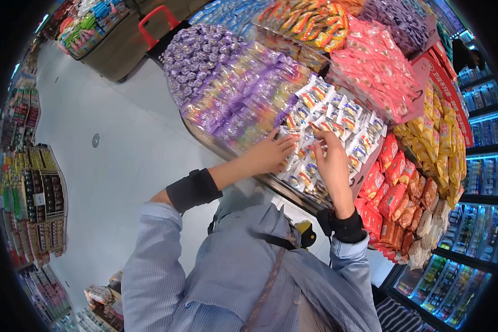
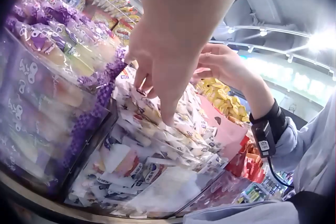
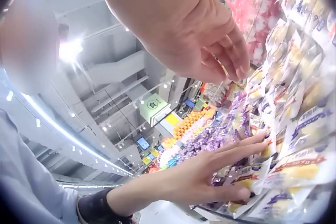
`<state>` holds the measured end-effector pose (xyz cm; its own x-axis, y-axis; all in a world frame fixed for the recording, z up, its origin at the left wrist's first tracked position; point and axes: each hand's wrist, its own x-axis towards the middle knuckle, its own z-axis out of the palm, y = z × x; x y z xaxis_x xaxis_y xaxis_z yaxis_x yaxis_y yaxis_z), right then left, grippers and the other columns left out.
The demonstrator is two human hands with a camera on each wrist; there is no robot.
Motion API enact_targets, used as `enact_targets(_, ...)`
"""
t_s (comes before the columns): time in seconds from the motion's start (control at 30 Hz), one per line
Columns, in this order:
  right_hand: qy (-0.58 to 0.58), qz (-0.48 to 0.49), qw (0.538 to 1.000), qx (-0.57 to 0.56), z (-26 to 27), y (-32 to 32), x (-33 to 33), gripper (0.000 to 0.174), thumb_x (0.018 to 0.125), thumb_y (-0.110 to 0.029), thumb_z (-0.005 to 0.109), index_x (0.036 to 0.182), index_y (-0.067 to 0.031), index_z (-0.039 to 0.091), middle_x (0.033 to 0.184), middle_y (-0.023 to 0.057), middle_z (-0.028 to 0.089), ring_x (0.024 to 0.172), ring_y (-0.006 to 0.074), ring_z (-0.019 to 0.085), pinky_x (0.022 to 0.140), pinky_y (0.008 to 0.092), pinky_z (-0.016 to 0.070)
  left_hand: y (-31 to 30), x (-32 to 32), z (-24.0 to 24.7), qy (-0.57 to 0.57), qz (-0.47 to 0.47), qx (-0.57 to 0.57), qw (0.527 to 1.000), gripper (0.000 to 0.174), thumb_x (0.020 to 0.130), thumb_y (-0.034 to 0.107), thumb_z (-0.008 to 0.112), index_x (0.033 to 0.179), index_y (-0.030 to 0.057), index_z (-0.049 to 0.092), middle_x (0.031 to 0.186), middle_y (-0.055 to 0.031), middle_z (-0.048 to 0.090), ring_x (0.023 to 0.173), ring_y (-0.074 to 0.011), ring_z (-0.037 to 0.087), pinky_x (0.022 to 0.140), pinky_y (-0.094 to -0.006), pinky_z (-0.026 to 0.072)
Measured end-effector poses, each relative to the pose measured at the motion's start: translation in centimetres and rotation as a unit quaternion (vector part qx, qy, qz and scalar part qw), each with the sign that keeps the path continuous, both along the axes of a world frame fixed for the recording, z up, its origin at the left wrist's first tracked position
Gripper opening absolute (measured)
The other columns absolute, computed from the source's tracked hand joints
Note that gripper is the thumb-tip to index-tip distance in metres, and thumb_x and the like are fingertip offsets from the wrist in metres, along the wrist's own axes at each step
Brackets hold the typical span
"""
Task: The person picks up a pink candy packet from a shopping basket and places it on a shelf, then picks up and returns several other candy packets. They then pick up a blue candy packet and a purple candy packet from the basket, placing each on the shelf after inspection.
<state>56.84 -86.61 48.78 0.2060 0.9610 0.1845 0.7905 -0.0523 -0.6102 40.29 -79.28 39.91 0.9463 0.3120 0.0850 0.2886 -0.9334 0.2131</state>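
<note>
Small white packets (image 1: 351, 119) with blue, red and yellow print fill a bin in front of me. My left hand (image 1: 270, 153) lies over the near left part of them, fingers spread and reaching onto the packets (image 3: 294, 169), as the right wrist view shows. My right hand (image 1: 332, 157) is just to its right, above the same pile. Its fingers bend loosely, with a gap between thumb and forefinger in the head view. In the right wrist view, the right hand's fingertips (image 3: 240, 71) come right at the pile's edge.
Purple-trimmed clear packs (image 1: 243, 94) and purple wrapped sweets (image 1: 196, 58) lie left of the white packets. Pink packs (image 1: 371, 72) stand behind, red packs (image 1: 390, 193) and yellow packs (image 1: 440, 135) to the right. A cart with a red handle (image 1: 157, 22) stands back left; lit drink coolers (image 1: 481, 227) line the right.
</note>
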Motion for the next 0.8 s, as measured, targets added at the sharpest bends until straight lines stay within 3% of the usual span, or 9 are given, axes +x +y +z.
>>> enact_targets(0.03,0.059,-0.002,0.998,-0.005,-0.1,0.1,-0.7,0.019,0.077,-0.004,0.056,0.096,-0.0011,0.054,0.090,0.0159,0.058,0.080,0.0307,0.058,0.067,0.0355,0.0467,0.1,-0.3,0.0,-0.058,0.001,-0.029,0.998,0.067,0.069,0.025,0.068,0.126,0.0046,0.038,0.133,-0.0101,0.036,0.126,-0.0221,0.030,0.101,-0.0484,0.0229)
enact_targets(0.17,0.099,0.113,0.987,0.048,1.5,1.5,-5.6,0.018,0.078,-0.002,0.056,0.096,-0.0018,0.055,0.087,0.0143,0.057,0.074,0.0275,0.058,0.065,0.0328,0.0472,0.5,-2.9,0.1,-0.164,0.040,-0.055,0.984,0.058,0.073,0.023,0.064,0.123,0.0058,0.041,0.127,-0.0077,0.042,0.122,-0.0226,0.036,0.101,-0.0470,0.0255)
enact_targets(0.27,0.152,0.179,0.972,0.029,2.9,3.3,-10.8,0.018,0.078,-0.002,0.055,0.097,-0.0022,0.054,0.087,0.0138,0.057,0.076,0.0269,0.058,0.066,0.0324,0.0471,0.9,-8.6,3.3,-0.164,0.085,-0.084,0.979,0.048,0.074,0.019,0.063,0.118,0.0086,0.047,0.123,-0.0063,0.046,0.119,-0.0221,0.040,0.100,-0.0458,0.0284)
enact_targets(0.3,0.144,0.200,0.969,0.026,2.6,3.9,-12.6,0.019,0.079,-0.002,0.055,0.098,-0.0031,0.054,0.088,0.0132,0.057,0.077,0.0268,0.058,0.066,0.0319,0.0467,0.7,-10.9,3.5,-0.211,0.133,-0.048,0.967,0.040,0.074,0.014,0.062,0.112,0.0102,0.052,0.120,-0.0055,0.049,0.115,-0.0219,0.044,0.099,-0.0452,0.0303)
enact_targets(0.43,0.176,0.296,0.939,0.000,1.1,6.8,-21.4,0.019,0.079,-0.006,0.057,0.097,-0.0046,0.054,0.091,0.0104,0.056,0.075,0.0243,0.057,0.065,0.0310,0.0460,2.2,-22.6,4.0,-0.218,0.288,-0.052,0.931,0.038,0.074,0.010,0.061,0.111,0.0087,0.053,0.115,-0.0070,0.052,0.109,-0.0234,0.048,0.098,-0.0442,0.0318)
enact_targets(0.53,0.211,0.327,0.921,-0.019,-1.6,10.4,-28.3,0.019,0.079,-0.007,0.058,0.097,-0.0046,0.054,0.090,0.0093,0.056,0.075,0.0224,0.057,0.066,0.0304,0.0462,3.3,-33.0,0.2,-0.189,0.398,-0.020,0.898,0.035,0.076,0.009,0.061,0.110,0.0070,0.053,0.112,-0.0084,0.053,0.105,-0.0255,0.050,0.094,-0.0413,0.0354)
enact_targets(0.63,0.185,0.300,0.935,-0.035,-7.0,14.6,-34.7,0.017,0.078,-0.008,0.057,0.095,-0.0039,0.054,0.088,0.0099,0.056,0.074,0.0216,0.058,0.065,0.0310,0.0457,3.3,-44.0,-6.4,-0.184,0.512,-0.071,0.836,0.027,0.078,0.007,0.055,0.106,0.0030,0.053,0.106,-0.0132,0.055,0.100,-0.0310,0.050,0.089,-0.0408,0.0384)
enact_targets(0.8,0.212,0.278,0.929,-0.122,-11.2,19.3,-42.0,0.016,0.079,-0.010,0.056,0.093,-0.0020,0.055,0.091,0.0125,0.056,0.073,0.0233,0.058,0.065,0.0337,0.0456,-1.4,-58.4,-15.4,-0.128,0.635,-0.138,0.749,0.026,0.080,0.007,0.053,0.105,-0.0001,0.054,0.100,-0.0173,0.057,0.095,-0.0333,0.054,0.083,-0.0393,0.0422)
